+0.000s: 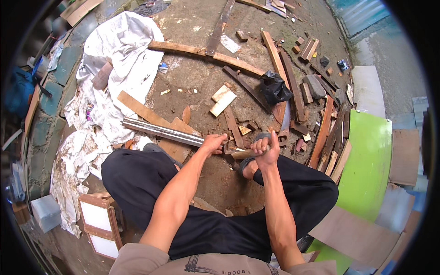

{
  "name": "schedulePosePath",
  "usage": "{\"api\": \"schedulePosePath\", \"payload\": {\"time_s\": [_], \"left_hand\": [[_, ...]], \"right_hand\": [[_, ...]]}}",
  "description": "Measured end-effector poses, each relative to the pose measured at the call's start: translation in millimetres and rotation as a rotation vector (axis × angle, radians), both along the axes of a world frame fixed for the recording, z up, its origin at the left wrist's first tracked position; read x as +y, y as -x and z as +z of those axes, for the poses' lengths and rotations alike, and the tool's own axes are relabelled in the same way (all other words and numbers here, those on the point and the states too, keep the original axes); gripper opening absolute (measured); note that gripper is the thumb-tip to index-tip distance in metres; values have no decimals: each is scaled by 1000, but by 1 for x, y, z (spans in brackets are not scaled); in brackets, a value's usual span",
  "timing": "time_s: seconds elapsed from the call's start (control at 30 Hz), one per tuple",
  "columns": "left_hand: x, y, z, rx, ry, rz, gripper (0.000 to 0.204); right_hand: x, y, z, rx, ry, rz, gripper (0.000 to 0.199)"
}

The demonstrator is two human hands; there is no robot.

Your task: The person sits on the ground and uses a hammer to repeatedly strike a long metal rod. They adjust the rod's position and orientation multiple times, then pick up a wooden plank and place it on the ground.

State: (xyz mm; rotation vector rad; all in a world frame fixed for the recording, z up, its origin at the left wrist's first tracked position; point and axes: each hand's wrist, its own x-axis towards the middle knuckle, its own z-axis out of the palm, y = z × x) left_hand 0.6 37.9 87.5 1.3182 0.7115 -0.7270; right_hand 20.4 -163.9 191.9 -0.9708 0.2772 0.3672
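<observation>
My left hand (213, 144) is closed around the near end of a long, straight bar (160, 130) with grey and white stripes along its length. The bar slants away to the left, over brown boards (176, 147) on the ground. In my right hand (267, 150) is a wooden handle, its fingers wrapped round it and the thumb up. That handle belongs to what looks like a hammer (241, 155), pointing left with its head close to my left fingertips. Just beyond my right hand lies a handsaw (285, 120), partly under a black plastic bag (275, 88).
White sheeting (121, 50) lies crumpled at the left. Wood offcuts (286, 68) and a grey stone block (314, 86) litter the ground at the right, beside a green panel (370, 156). A wooden frame with white panes (98, 224) stands by my left knee.
</observation>
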Motion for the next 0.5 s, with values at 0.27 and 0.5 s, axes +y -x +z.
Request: {"api": "schedulePosePath", "payload": {"time_s": [0.27,0.5], "left_hand": [[-24,31,60,0,180,16,30],[-44,81,81,64,361,-45,20]], "right_hand": [[-31,33,50,-59,-59,-94,68],[-51,85,81,-79,-81,-146,70]]}}
